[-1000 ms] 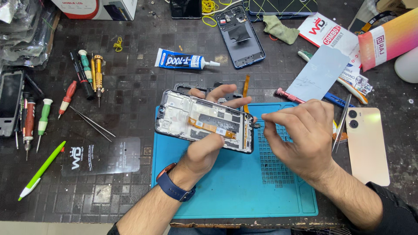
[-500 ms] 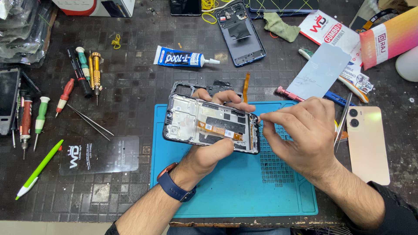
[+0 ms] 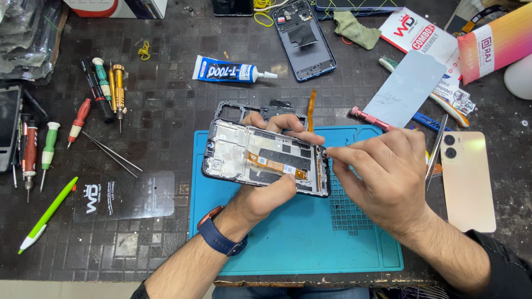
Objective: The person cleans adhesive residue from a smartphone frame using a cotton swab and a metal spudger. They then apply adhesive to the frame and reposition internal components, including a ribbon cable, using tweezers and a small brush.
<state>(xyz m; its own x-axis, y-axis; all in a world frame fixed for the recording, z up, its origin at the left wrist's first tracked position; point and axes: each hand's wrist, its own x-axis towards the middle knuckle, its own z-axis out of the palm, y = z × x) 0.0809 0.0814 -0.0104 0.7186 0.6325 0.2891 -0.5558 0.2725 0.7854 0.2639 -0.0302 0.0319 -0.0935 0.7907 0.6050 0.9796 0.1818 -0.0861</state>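
Plainly the left hand (image 3: 266, 194) grips the open phone frame (image 3: 266, 159) by its long edges, above the blue mat (image 3: 288, 243). The right hand (image 3: 382, 177) is pinched narrow at the frame's right end; anything held is too small to tell. Light, stiff, probably fragile inside: best held by the rim, clear of the orange flex (image 3: 277, 164).

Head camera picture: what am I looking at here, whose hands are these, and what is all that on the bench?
The picture comes from a camera worn on a person's head, looking down at their own two bare hands. The left hand, with a blue wristwatch, holds an opened phone frame above a blue work mat. The right hand pinches at the frame's right edge. Around them lie screwdrivers, a glue tube, tweezers, a green pen and a gold back cover.
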